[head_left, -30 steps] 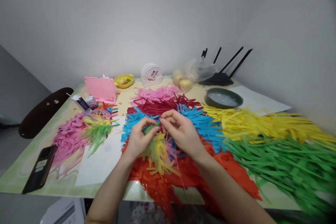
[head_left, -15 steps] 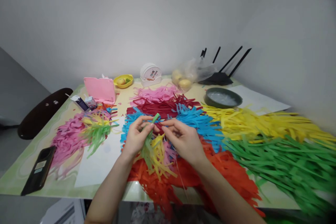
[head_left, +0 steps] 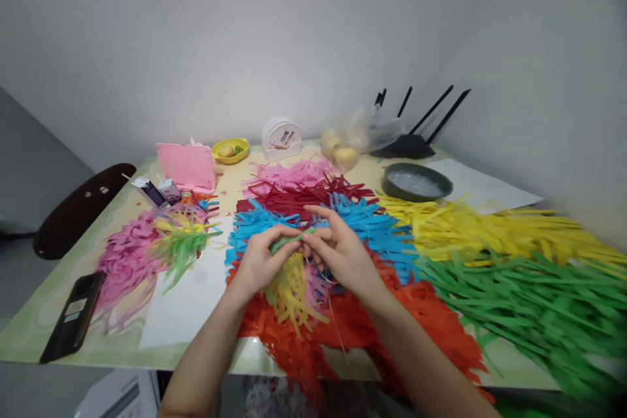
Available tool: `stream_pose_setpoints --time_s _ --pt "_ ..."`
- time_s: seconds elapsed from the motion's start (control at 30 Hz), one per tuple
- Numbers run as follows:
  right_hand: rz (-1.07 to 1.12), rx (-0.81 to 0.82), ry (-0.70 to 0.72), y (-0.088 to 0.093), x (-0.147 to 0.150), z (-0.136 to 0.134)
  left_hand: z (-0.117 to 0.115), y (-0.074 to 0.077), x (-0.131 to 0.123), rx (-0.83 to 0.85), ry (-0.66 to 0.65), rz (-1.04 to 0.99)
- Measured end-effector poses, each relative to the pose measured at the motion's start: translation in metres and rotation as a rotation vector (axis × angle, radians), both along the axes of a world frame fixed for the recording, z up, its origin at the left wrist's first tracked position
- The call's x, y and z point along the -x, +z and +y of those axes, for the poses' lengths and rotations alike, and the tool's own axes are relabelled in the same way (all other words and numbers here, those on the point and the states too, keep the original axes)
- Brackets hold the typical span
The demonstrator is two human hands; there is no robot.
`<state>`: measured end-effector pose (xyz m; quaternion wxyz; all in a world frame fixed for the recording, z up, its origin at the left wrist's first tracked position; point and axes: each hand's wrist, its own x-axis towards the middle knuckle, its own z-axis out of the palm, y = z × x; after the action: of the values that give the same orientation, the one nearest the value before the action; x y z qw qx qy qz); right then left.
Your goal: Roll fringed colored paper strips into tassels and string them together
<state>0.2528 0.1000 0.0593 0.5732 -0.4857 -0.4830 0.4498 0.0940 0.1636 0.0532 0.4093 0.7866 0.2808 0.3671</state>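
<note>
Green strip (head_left: 279, 245) in my grasp
My left hand (head_left: 263, 257) pinches it, my right hand (head_left: 345, 262) grips its end, above yellow strips (head_left: 292, 295) and the surface (head_left: 122, 347).

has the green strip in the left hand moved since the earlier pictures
Yes: judged against the dark red strips behind, the end of the green strip now sits farther right, by the right hand.

Green strip (head_left: 281, 243), 1 end apparently hidden in the left hand (head_left: 260, 261); green fringe (head_left: 524, 300) cropped at right.
</note>
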Motion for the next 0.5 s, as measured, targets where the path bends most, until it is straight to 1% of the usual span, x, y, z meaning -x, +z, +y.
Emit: stream_pose_setpoints --time_s 0.1,0.17,0.23,0.3,0.33,0.4,0.47,0.5 --pt "0.012 0.073 0.079 -0.003 -0.009 0.005 0.0 -0.002 -0.001 -0.086 -0.009 0.055" --pt "-0.064 0.084 0.07 -0.003 -0.015 0.007 -0.002 -0.003 -0.003 -0.162 0.024 0.098" --pt "-0.172 0.023 -0.027 0.001 -0.021 0.006 -0.003 -0.004 -0.005 -0.23 0.053 0.139" --pt "-0.196 -0.068 -0.162 0.009 -0.025 0.004 -0.004 -0.005 -0.006 -0.265 0.06 0.165" --pt "-0.143 -0.111 -0.218 0.016 -0.028 0.003 -0.004 -0.005 -0.007 -0.271 0.055 0.173" --pt "0.057 -0.195 -0.298 0.032 -0.036 0.002 -0.003 -0.005 -0.006 -0.27 0.037 0.193" --pt "0.236 -0.306 -0.36 0.05 -0.054 -0.002 -0.003 -0.003 -0.004 -0.271 0.02 0.231" --pt "0.273 -0.368 -0.393 0.058 -0.068 -0.008 -0.002 -0.002 -0.003 -0.276 0.016 0.257"
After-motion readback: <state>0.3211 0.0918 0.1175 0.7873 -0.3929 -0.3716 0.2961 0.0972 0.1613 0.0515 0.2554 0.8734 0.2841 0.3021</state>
